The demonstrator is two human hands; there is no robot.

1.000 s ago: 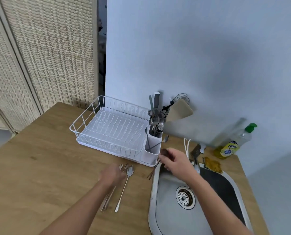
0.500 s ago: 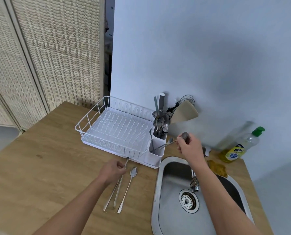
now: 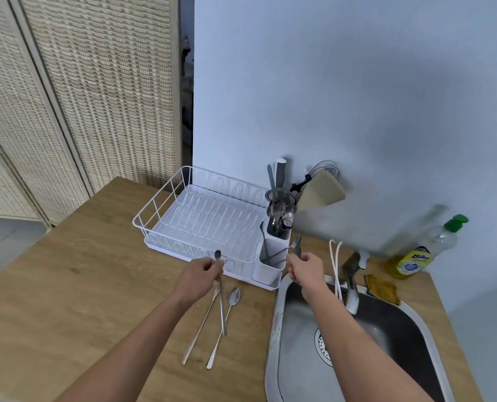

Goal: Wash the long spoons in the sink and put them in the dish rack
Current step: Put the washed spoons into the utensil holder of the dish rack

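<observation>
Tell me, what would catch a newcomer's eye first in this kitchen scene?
Probably the two hands in the middle: the left hand grips a long spoon lifted above two more spoons lying on the wooden counter, while the right hand holds another spoon's end at the cutlery holder of the white dish rack. To the right sits the steel sink.

My left hand [image 3: 199, 272] pinches a spoon [image 3: 220, 297], raised mid-scene; my right hand [image 3: 305, 268], just right of it, grips another spoon [image 3: 296, 250].
</observation>
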